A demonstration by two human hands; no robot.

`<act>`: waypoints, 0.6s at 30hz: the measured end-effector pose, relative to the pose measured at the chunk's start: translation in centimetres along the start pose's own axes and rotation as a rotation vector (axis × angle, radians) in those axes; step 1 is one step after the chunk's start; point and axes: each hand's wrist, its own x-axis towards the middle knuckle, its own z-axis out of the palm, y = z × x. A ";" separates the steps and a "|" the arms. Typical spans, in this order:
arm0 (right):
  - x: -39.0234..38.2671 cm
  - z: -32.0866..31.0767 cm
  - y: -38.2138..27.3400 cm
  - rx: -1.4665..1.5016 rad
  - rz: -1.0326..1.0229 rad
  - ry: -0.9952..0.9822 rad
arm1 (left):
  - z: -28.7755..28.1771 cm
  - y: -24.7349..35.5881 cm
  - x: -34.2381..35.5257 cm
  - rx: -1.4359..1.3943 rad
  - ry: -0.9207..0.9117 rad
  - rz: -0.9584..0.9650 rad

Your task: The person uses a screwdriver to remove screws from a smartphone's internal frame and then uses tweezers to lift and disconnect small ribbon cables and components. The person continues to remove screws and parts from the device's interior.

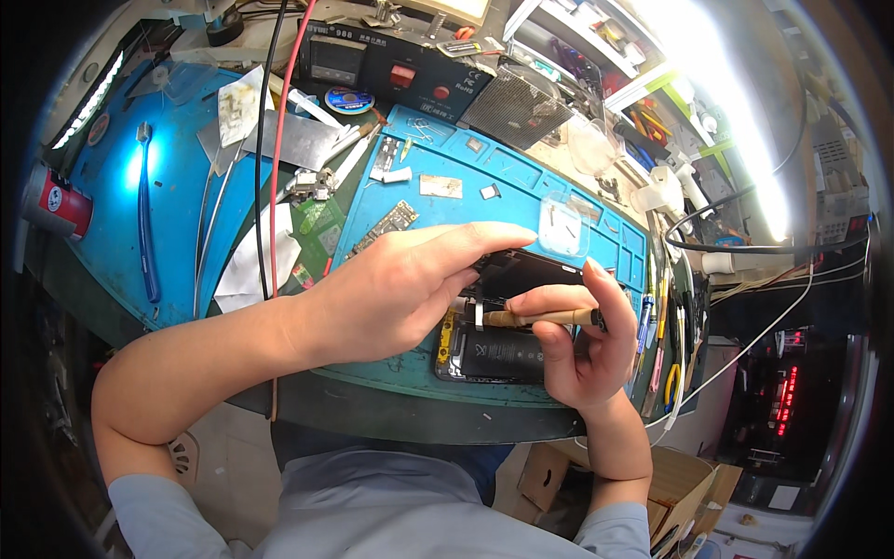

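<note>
An opened smartphone [503, 357] lies on the blue work mat in front of me, its black battery exposed and a yellow part along its left end. My left hand [414, 284] reaches across from the left and holds the phone's dark screen panel [521, 274] tilted up at the far side; the thumb's grip on it is partly hidden. Between the thumb and fingers of my right hand [591, 349] is a slim tan stick-like tool [549, 318] with a dark end. Its other end points left, close to a pale flex cable [479, 315] at the phone's left part.
Beyond my hands, a clear plastic dish [563, 225] with small parts rests on the blue mat [503, 172]. A circuit board [391, 224] lies left of it. Pens and tweezers [666, 321] line the right side. A blue toothbrush [146, 219] and red can [58, 202] are far left.
</note>
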 end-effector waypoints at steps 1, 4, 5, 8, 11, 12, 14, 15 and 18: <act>0.0 0.0 0.0 0.002 0.005 -0.002 | 0.0 0.0 0.0 -0.001 0.000 -0.001; -0.1 0.1 0.0 0.001 0.011 -0.005 | 0.0 -0.1 0.0 -0.003 -0.002 -0.003; -0.1 0.1 0.1 -0.002 0.007 -0.004 | 0.0 0.0 0.0 -0.003 -0.002 -0.004; -0.2 0.1 0.1 0.011 0.022 -0.003 | 0.1 0.0 0.0 -0.006 -0.002 -0.005; -0.3 0.2 0.1 0.021 0.028 -0.001 | 0.0 0.0 0.0 -0.006 0.000 -0.005; -0.3 0.2 0.1 0.021 0.027 0.000 | 0.0 0.0 0.0 -0.006 0.001 -0.003; -0.4 0.3 0.1 0.034 0.036 0.004 | 0.1 0.0 0.0 -0.007 0.005 0.000; -0.4 0.4 0.2 0.041 0.041 0.006 | 0.1 -0.1 0.0 -0.007 0.007 0.001; -0.3 0.3 0.1 0.039 0.027 -0.021 | 0.1 -0.1 -0.1 -0.004 0.007 -0.008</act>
